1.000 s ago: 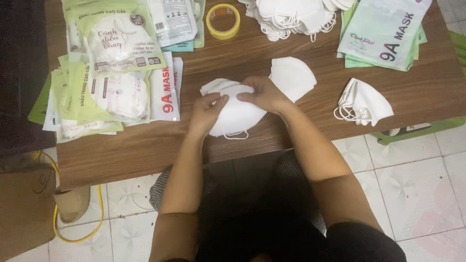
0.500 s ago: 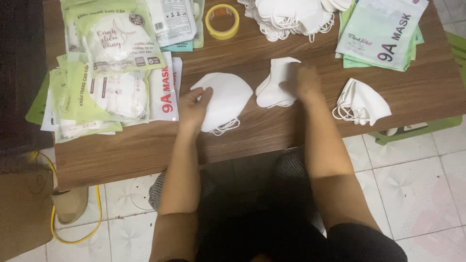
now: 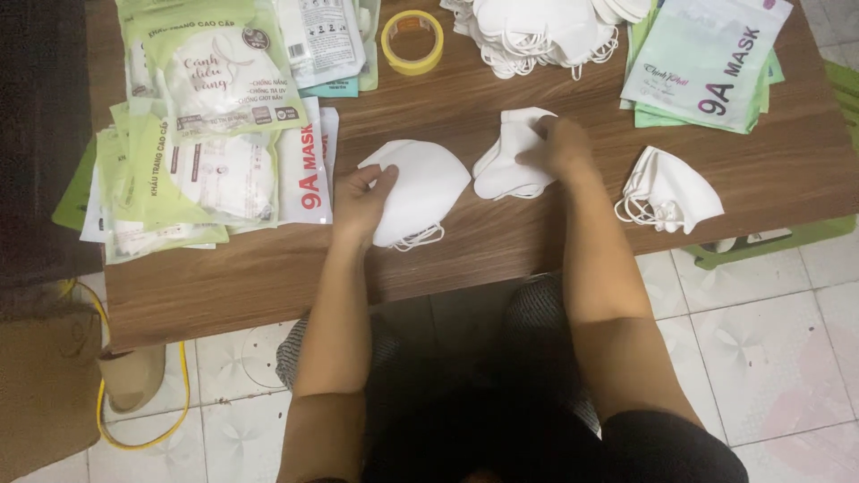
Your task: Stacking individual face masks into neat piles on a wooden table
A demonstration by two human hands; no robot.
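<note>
A folded white cloth face mask point(image 3: 419, 190) is held at its edge by the left hand point(image 3: 360, 204), with the thumb on top and the fingers pinched around it. It lies flat on the brown wooden counter point(image 3: 501, 241), and its thin ear loops hang out just below the hand. A second folded white face mask point(image 3: 506, 161) is grasped by the right hand point(image 3: 559, 148), just beside the first mask but not touching it.

Past the right hand, a big pile of loose white masks point(image 3: 537, 31) is seen. A round roll of yellow tape point(image 3: 412, 40) lies past the left hand. Green and white plastic mask packets point(image 3: 210, 134) are stacked out to the side of the left hand. One more loose white mask point(image 3: 667, 192) rests out to the side of the right hand.

For a neat job, each mask is best kept flat and gripped softly at the edge, so the loops are not tangled and the cloth is not creased.
</note>
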